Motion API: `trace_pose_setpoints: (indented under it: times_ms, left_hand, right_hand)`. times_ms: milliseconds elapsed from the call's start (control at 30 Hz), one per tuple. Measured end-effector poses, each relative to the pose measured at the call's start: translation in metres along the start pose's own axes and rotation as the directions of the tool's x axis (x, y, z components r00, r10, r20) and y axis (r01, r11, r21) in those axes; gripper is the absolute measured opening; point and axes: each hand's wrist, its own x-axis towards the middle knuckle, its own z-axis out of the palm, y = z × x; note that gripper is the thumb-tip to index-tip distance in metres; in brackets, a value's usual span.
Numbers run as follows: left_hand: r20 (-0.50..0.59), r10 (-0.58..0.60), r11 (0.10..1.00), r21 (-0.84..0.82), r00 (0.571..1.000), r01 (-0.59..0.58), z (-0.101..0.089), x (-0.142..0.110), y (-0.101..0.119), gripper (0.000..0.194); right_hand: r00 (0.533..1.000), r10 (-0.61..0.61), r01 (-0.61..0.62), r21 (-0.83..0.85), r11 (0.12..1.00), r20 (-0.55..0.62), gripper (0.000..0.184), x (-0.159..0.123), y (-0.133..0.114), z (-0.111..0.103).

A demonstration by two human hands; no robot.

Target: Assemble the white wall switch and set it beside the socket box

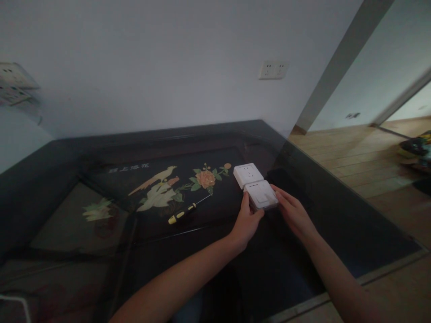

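Note:
Between my two hands is a white wall switch [260, 194] with a large square rocker plate, resting on or just over the dark tabletop. My left hand [246, 220] grips its left and near edge, fingers closed against the side. On the opposite edge, my right hand [295, 212] has its fingers pressed along the right side. A white wall socket [248, 174] on a box sits directly behind the switch, touching or nearly touching it. Left of my hands lies a screwdriver [182, 214] with a yellow and black handle, its thin shaft angled up to the right.
The glossy black table [323, 202] bears a painted bird and flower picture. A dark flat object [281, 177] lies right of the socket. Double outlets [274, 70] are on the back wall, with more outlets [15, 78] at far left. Wooden floor [336, 152] extends beyond the table's right edge.

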Motion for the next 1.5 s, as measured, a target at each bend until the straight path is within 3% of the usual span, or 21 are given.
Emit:
trace_pose_setpoints:
  times_ms: [267,467,567,667,700,733,767,800,867,967,1033,1133,1300,1500]
  left_hand:
    - [-0.002,0.032,0.999,0.042,0.999,-0.032,-0.002,0.0,-0.002,0.087]
    - [-0.001,0.065,0.979,0.195,0.998,-0.063,-0.007,-0.002,-0.002,0.077]
    - [0.005,0.104,0.934,0.342,0.995,-0.099,-0.026,-0.01,0.015,0.069]
    - [0.11,0.149,0.836,0.517,0.983,-0.185,-0.062,-0.024,0.05,0.048]
    - [0.153,0.162,0.756,0.616,0.975,-0.222,-0.076,-0.029,0.062,0.04]
    - [0.216,0.172,0.41,0.872,0.961,-0.269,-0.09,-0.034,0.074,0.036]
    - [0.21,0.144,0.02,0.976,0.967,-0.215,-0.104,-0.039,0.083,0.034]
    - [0.165,0.133,-0.087,0.984,0.977,-0.154,-0.117,-0.043,0.091,0.031]
    - [0.096,0.114,-0.193,0.978,0.989,-0.072,-0.137,-0.051,0.098,0.025]
    - [0.022,0.096,-0.281,0.96,0.995,0.006,-0.152,-0.057,0.098,0.021]
    - [-0.005,0.081,-0.307,0.951,0.997,0.03,-0.154,-0.058,0.095,0.016]
    - [-0.028,0.058,-0.285,0.958,0.998,0.044,-0.147,-0.052,0.091,0.017]
    - [0.038,0.043,-0.15,0.988,0.998,-0.031,-0.114,-0.02,0.082,0.034]
    - [0.136,0.02,-0.05,0.99,0.991,-0.135,-0.072,0.025,0.067,0.018]
  right_hand:
    - [1.0,-0.024,0.024,-0.017,1.0,0.007,0.047,0.002,0.005,-0.001]
    - [0.998,-0.056,0.054,-0.077,0.996,-0.028,0.047,0.006,0.011,-0.005]
    - [0.99,-0.115,0.104,-0.131,0.986,-0.08,0.046,0.005,0.01,-0.007]
    - [0.965,-0.217,0.187,-0.195,0.963,-0.147,0.045,-0.004,0.003,-0.006]
    - [0.952,-0.259,0.22,-0.221,0.95,-0.163,0.043,-0.009,0.0,-0.004]
    - [0.937,-0.304,0.257,-0.252,0.933,-0.171,0.041,-0.014,-0.004,-0.002]
    - [0.918,-0.36,0.302,-0.294,0.907,-0.166,0.037,-0.02,-0.008,0.001]
    - [0.883,-0.447,0.372,-0.368,0.852,-0.144,0.033,-0.026,-0.011,0.004]
    - [0.8,-0.599,0.509,-0.484,0.712,-0.04,0.025,-0.037,-0.014,0.012]
    - [0.685,-0.691,0.686,-0.524,0.505,0.231,0.022,-0.051,-0.013,0.025]
    - [0.614,-0.667,0.779,-0.461,0.426,0.422,0.027,-0.057,-0.008,0.033]
    - [0.543,-0.587,0.839,-0.357,0.411,0.6,0.03,-0.062,0.0,0.042]
    - [0.563,-0.42,0.801,-0.343,0.492,0.712,0.027,-0.062,0.008,0.049]
    - [0.579,-0.368,0.783,-0.37,0.501,0.728,0.027,-0.061,0.011,0.051]
